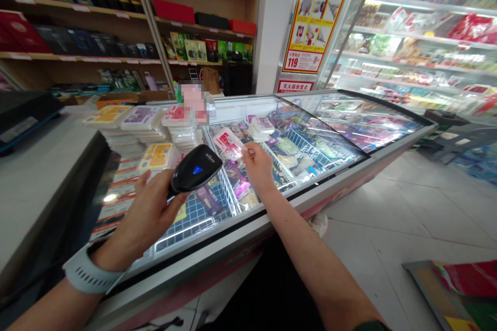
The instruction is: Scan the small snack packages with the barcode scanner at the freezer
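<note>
A black barcode scanner (pixel 197 168) with a small blue light is held in my left hand (pixel 149 212), above the near left part of a glass-topped chest freezer (pixel 334 191). My right hand (pixel 258 165) pinches the right end of a flat clear pack with a red and white label (pixel 228 142) over the glass. To the left of that pack, stacks of flat packs with yellow (pixel 108 115), purple (pixel 142 117) and red labels rest on the freezer top. Another yellow-labelled pack (pixel 157 156) lies nearer, just beyond my left hand. Another purple-labelled stack (pixel 263 125) stands past my right hand.
A grey counter (pixel 42 165) with a black device (pixel 27 116) is at the left. Shelves of bottles and boxes (pixel 212 19) stand behind. A lit refrigerated display (pixel 419 51) fills the back right. Tiled floor (pixel 388 207) and a low display (pixel 458 289) lie at right.
</note>
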A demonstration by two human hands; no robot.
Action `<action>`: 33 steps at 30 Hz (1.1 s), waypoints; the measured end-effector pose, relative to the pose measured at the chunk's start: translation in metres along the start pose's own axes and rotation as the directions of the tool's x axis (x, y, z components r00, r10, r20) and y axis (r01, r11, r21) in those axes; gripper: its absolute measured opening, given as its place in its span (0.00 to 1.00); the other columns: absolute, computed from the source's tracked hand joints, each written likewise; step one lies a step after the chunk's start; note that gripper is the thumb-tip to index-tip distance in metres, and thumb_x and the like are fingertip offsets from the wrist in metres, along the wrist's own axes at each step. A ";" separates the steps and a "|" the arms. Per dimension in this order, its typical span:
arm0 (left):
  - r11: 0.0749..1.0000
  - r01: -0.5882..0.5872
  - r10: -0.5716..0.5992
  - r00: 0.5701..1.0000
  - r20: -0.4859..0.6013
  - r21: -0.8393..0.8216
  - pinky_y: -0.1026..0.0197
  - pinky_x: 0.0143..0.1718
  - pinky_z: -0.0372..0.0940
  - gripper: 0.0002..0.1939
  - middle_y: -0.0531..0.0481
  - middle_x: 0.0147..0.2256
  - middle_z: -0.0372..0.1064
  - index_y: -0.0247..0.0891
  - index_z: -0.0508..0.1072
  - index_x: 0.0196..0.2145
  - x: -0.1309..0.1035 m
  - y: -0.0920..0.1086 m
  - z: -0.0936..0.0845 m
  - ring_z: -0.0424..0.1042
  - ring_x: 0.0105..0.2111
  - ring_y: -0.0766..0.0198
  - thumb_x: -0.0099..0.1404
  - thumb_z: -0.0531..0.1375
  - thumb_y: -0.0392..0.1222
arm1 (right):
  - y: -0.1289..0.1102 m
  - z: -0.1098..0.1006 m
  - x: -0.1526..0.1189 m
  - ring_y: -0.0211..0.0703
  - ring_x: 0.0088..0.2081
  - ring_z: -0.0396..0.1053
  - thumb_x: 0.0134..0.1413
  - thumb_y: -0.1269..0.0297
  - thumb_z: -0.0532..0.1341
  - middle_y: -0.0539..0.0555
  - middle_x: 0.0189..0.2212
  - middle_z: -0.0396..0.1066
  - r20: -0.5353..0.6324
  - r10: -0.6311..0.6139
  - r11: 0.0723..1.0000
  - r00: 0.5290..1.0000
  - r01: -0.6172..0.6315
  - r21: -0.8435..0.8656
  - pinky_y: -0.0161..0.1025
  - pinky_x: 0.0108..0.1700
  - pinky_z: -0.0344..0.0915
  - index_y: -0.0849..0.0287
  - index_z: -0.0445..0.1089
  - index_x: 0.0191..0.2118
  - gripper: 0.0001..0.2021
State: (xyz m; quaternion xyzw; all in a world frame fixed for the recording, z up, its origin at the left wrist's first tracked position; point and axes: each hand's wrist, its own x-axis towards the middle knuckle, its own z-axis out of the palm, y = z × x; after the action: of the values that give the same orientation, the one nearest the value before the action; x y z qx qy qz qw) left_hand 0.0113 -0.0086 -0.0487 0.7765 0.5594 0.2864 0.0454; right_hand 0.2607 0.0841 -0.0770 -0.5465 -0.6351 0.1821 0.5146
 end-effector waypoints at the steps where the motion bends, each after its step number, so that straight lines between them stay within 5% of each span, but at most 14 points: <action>1: 1.000 -0.004 0.004 1.000 0.000 0.002 0.39 0.65 0.43 0.14 0.49 0.38 0.70 0.41 0.65 0.45 0.000 0.000 0.000 0.69 0.42 0.55 0.67 0.52 0.50 | 0.000 0.000 0.000 0.42 0.39 0.76 0.63 0.63 0.57 0.54 0.38 0.77 -0.005 -0.001 1.000 1.000 0.001 0.010 0.37 0.47 0.69 0.57 0.71 0.47 0.10; 9: 1.000 0.003 -0.003 1.000 0.012 0.015 0.38 0.65 0.43 0.15 0.50 0.39 0.70 0.41 0.66 0.47 -0.001 -0.002 0.000 0.68 0.41 0.56 0.68 0.50 0.51 | 0.009 0.005 0.003 0.43 0.34 0.76 0.60 0.62 0.59 0.52 0.33 0.77 -0.053 0.022 0.989 0.998 -0.013 0.149 0.41 0.43 0.72 0.57 0.71 0.44 0.09; 15: 1.000 -0.003 0.003 0.999 -0.035 -0.022 0.38 0.63 0.48 0.15 0.51 0.34 0.69 0.41 0.67 0.41 0.000 0.002 -0.004 0.68 0.37 0.57 0.68 0.51 0.53 | 0.012 0.004 0.008 0.40 0.27 0.76 0.58 0.58 0.61 0.49 0.27 0.75 -0.014 0.173 0.901 0.985 -0.152 0.405 0.37 0.33 0.74 0.58 0.70 0.43 0.11; 25: 0.994 0.039 -0.056 0.983 -0.177 -0.099 0.50 0.45 0.63 0.17 0.49 0.34 0.71 0.41 0.69 0.39 0.007 -0.009 -0.020 0.69 0.37 0.53 0.64 0.54 0.56 | 0.025 -0.041 0.080 0.34 0.20 0.72 0.57 0.67 0.63 0.46 0.18 0.70 -0.104 0.511 0.716 0.853 -0.355 0.601 0.30 0.26 0.72 0.62 0.70 0.30 0.06; 28: 0.984 0.143 -0.166 0.957 -0.239 -0.110 0.54 0.36 0.63 0.19 0.49 0.31 0.70 0.41 0.70 0.38 0.007 -0.013 -0.029 0.70 0.33 0.54 0.62 0.54 0.59 | 0.032 -0.046 0.100 0.34 0.19 0.70 0.57 0.67 0.64 0.46 0.15 0.68 -0.105 0.544 0.711 0.833 -0.390 0.585 0.30 0.25 0.73 0.62 0.67 0.25 0.11; 33: 0.933 0.334 -0.360 0.848 -0.390 -0.136 0.57 0.32 0.62 0.24 0.50 0.33 0.73 0.40 0.72 0.47 0.003 -0.019 -0.044 0.72 0.33 0.54 0.62 0.56 0.59 | 0.037 -0.044 0.111 0.34 0.17 0.69 0.57 0.63 0.66 0.45 0.15 0.66 -0.167 0.569 0.739 0.805 -0.410 0.535 0.31 0.24 0.72 0.59 0.64 0.25 0.14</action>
State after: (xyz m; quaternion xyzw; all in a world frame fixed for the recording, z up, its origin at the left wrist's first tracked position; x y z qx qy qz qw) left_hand -0.0258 -0.0096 -0.0188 0.5836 0.6780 0.4469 0.0030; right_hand 0.3306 0.1794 -0.0382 -0.5749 -0.3095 0.3709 0.6604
